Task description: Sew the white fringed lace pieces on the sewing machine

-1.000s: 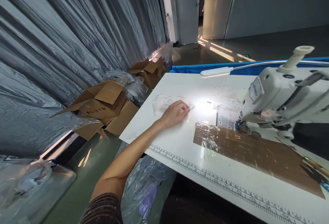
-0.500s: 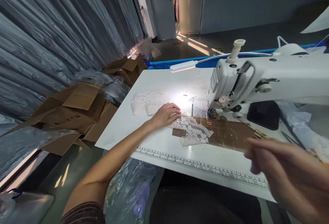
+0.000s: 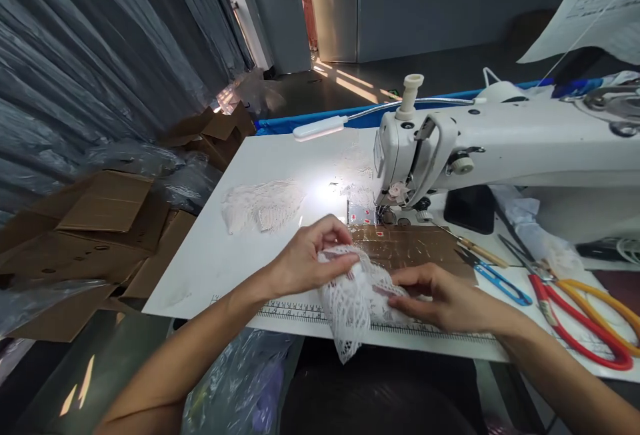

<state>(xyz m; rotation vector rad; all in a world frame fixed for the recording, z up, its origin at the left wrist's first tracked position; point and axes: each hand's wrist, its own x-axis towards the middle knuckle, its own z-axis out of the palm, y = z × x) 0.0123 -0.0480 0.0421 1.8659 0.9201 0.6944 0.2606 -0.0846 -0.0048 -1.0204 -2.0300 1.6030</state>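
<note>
A piece of white openwork lace fabric (image 3: 357,302) is bunched up at the near edge of the white table (image 3: 210,255), and its lower end hangs over that edge. The left hand (image 3: 305,262) has its grip clamped on the upper left of the lace, thumb and fingers pinched together with fabric between them. The right hand (image 3: 445,302) lies low on the table with its grip closed on the lace's right side.

Under the lace, a printed ruler strip (image 3: 295,312) runs along the table's front. Just behind the hands is a brown patch covered with shiny tape (image 3: 415,245), which reaches to the needle of a white sewing machine (image 3: 500,142). A white gooseneck lamp (image 3: 320,130) shines on the table. A second heap of white lace (image 3: 260,205) lies well to the left.

To the right are blue-handled thread snips (image 3: 500,282), red-handled scissors (image 3: 575,325) and yellow-handled scissors (image 3: 607,298). Brown cardboard boxes (image 3: 100,222) sit on the floor beside grey plastic sheeting (image 3: 100,55).
</note>
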